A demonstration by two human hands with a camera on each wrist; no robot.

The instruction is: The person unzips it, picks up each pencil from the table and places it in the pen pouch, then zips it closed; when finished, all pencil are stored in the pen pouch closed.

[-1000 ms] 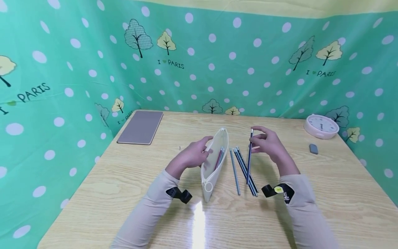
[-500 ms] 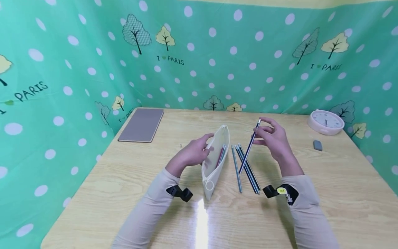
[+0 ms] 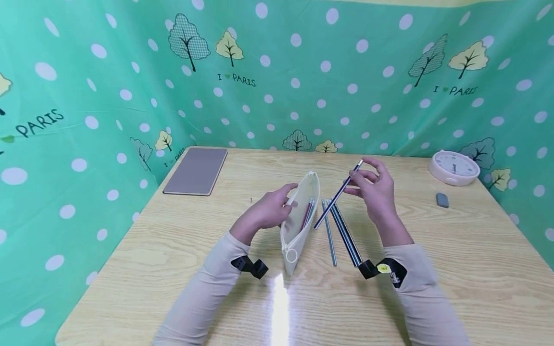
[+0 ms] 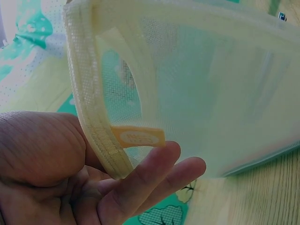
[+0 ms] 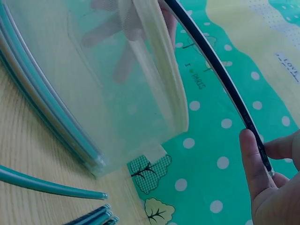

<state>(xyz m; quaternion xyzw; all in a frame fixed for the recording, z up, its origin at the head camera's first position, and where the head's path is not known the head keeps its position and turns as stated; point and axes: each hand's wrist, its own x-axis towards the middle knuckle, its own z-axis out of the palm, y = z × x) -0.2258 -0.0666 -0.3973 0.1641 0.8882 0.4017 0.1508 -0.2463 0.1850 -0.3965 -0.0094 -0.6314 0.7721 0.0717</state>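
My left hand [image 3: 269,209] grips the near-left side of a cream, see-through zip pouch [image 3: 304,192], which stands with its mouth spread apart. In the left wrist view, the thumb is behind the pouch's zip edge [image 4: 89,98] and two fingers lie by its orange tag [image 4: 138,137]. Several pencils [image 3: 308,215] lean inside the pouch. My right hand [image 3: 375,190] pinches a dark blue pencil [image 3: 338,194] near its upper end; it slants down-left, its lower end close to the pouch's right rim. A teal pencil [image 3: 330,240] and a few dark ones [image 3: 348,238] lie between the hands.
A grey notebook [image 3: 195,171] lies at the table's back left. At the right back stands a white round clock [image 3: 454,168], with a small grey eraser-like block [image 3: 442,200] in front. A green dotted curtain [image 3: 277,110] hangs behind the wooden table [image 3: 173,259].
The pencil in my right hand has swung from nearly upright to a slant, its lower end moving left and up toward the pouch. My left hand keeps its grip on the pouch.
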